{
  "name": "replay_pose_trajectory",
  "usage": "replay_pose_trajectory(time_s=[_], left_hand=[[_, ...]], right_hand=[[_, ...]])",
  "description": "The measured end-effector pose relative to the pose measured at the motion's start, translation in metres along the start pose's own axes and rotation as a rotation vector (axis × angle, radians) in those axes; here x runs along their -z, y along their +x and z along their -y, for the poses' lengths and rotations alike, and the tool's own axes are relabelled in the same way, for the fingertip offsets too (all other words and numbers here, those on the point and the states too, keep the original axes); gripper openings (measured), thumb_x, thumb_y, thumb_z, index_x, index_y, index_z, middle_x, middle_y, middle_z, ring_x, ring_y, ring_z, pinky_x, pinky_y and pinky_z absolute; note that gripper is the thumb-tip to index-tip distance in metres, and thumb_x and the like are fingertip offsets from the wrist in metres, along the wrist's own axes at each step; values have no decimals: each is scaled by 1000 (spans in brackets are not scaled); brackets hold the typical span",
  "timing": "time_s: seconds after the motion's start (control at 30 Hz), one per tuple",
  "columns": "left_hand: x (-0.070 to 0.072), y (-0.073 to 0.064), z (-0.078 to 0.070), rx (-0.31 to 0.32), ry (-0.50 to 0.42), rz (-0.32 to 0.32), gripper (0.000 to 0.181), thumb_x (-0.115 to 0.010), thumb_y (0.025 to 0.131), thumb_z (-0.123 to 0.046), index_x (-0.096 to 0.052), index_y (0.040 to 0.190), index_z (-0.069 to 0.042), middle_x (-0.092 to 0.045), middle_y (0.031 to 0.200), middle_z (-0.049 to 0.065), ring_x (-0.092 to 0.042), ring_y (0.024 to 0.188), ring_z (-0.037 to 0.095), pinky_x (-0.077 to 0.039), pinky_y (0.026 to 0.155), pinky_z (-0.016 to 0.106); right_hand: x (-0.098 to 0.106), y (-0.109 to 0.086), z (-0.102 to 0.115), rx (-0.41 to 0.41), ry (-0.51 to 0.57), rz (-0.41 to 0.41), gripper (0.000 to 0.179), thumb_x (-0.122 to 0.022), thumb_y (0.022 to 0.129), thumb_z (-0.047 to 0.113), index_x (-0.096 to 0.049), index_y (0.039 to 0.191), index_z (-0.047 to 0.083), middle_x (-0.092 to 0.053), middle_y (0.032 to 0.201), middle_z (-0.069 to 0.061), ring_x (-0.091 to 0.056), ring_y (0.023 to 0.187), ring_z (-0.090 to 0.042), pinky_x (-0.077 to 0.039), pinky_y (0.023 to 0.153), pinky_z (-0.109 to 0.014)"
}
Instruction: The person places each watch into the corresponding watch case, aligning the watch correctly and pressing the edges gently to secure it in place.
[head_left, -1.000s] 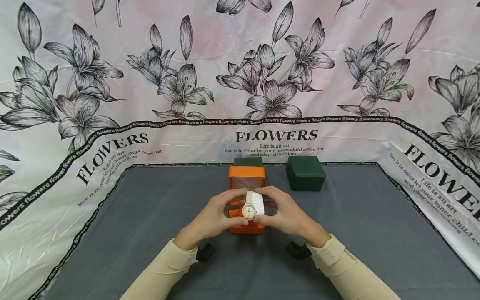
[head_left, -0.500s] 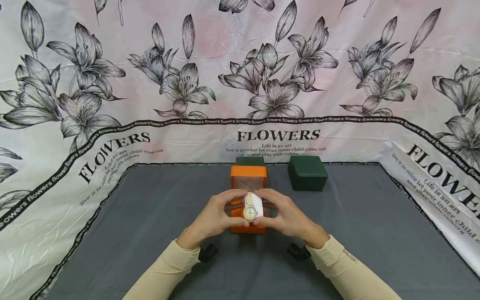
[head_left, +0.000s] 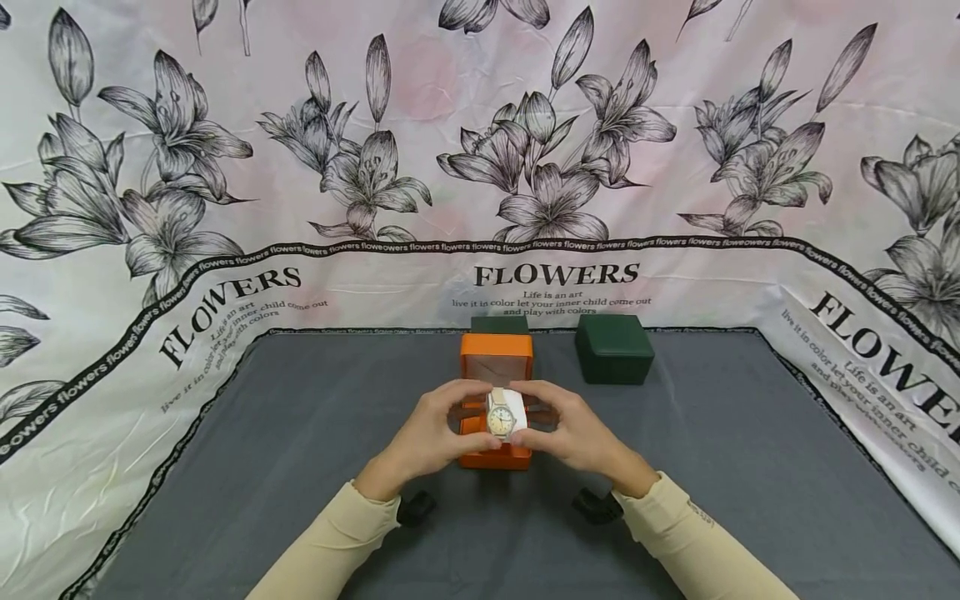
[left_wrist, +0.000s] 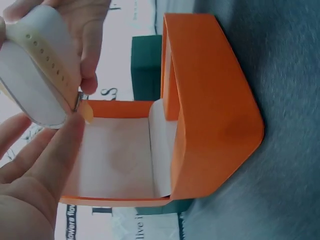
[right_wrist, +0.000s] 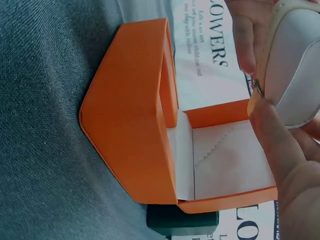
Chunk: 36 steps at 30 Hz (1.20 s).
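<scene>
A wristwatch [head_left: 500,419] with a pale round dial and cream strap is wrapped around a white cushion [head_left: 519,407]. My left hand [head_left: 433,427] grips its left side, fingertips at the top and thumb below. From the other side my right hand [head_left: 576,428] holds it the same way. Both wrist views show the holes of the strap [left_wrist: 47,60] or its edge and a small metal buckle [right_wrist: 258,88] near a fingertip. Behind and below the hands stands an orange watch box [head_left: 495,460], its lid [head_left: 497,343] raised and its inside lined in white.
A dark green box [head_left: 615,350] stands at the back right. Another green box [head_left: 498,325] is partly hidden behind the orange lid. Grey cloth [head_left: 330,400] covers the table, and a flower-printed curtain [head_left: 390,287] borders it at the back and sides.
The watch on its cushion dips and tilts slightly, then comes back up a little, staying in both hands. The boxes stay in place; the head view shifts slightly.
</scene>
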<state>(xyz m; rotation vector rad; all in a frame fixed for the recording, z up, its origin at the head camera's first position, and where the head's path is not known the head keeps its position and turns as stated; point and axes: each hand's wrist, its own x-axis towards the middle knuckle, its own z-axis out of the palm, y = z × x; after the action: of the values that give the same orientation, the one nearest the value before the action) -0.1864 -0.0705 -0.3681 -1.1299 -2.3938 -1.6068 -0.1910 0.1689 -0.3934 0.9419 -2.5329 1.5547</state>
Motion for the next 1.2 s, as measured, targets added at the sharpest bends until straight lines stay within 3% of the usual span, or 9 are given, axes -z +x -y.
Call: replay_pose_trajectory(time_s=[0.2, 0.37, 0.6, 0.73, 0.9, 1.2], left_hand=[[3, 1, -7, 4, -64, 23, 57, -78, 79, -8, -54, 129, 2, -53, 127, 16, -56, 112, 37, -51, 89, 44], [5, -1, -4, 38, -66, 77, 64, -81, 75, -5, -52, 131, 3, -51, 130, 17, -51, 120, 35, -47, 94, 45], [4, 0, 23, 84, -10, 118, 70, -84, 72, -11, -52, 134, -8, -51, 131, 5, -51, 123, 22, -45, 98, 36], [4, 0, 30, 32, 22, 109, 70, -84, 72, -19, -53, 134, -13, -51, 129, -2, -51, 122, 15, -46, 97, 32], [2, 0, 33, -45, 34, 96, 69, -83, 73, -25, -52, 134, -11, -52, 129, -1, -54, 120, 15, -46, 97, 31], [-2, -1, 35, -51, 75, 93, 73, -84, 72, -31, -52, 135, -11, -52, 131, -3, -54, 117, 12, -46, 96, 28]], right_hand=[[5, -1, 0, -51, 30, 49, 79, -79, 80, 27, -38, 145, 7, -49, 135, -6, -57, 116, -24, -48, 92, -49], [6, -1, 0, -29, -85, 52, 75, -82, 74, 39, -49, 137, 14, -55, 123, 3, -59, 108, -14, -51, 90, -41], [5, -1, -1, -2, -161, 47, 68, -81, 73, 45, -53, 130, 24, -57, 117, 10, -59, 101, -8, -50, 89, -43], [4, -1, -1, 10, -129, 49, 67, -81, 76, 39, -51, 133, 21, -56, 121, 8, -60, 103, -9, -49, 90, -45], [2, -1, -2, 8, -94, 41, 66, -80, 78, 34, -50, 135, 19, -56, 122, 7, -60, 102, -10, -50, 90, -44], [-1, -1, -2, 13, -92, 59, 66, -78, 79, 36, -50, 136, 18, -57, 121, 7, -61, 102, -10, -51, 88, -35]])
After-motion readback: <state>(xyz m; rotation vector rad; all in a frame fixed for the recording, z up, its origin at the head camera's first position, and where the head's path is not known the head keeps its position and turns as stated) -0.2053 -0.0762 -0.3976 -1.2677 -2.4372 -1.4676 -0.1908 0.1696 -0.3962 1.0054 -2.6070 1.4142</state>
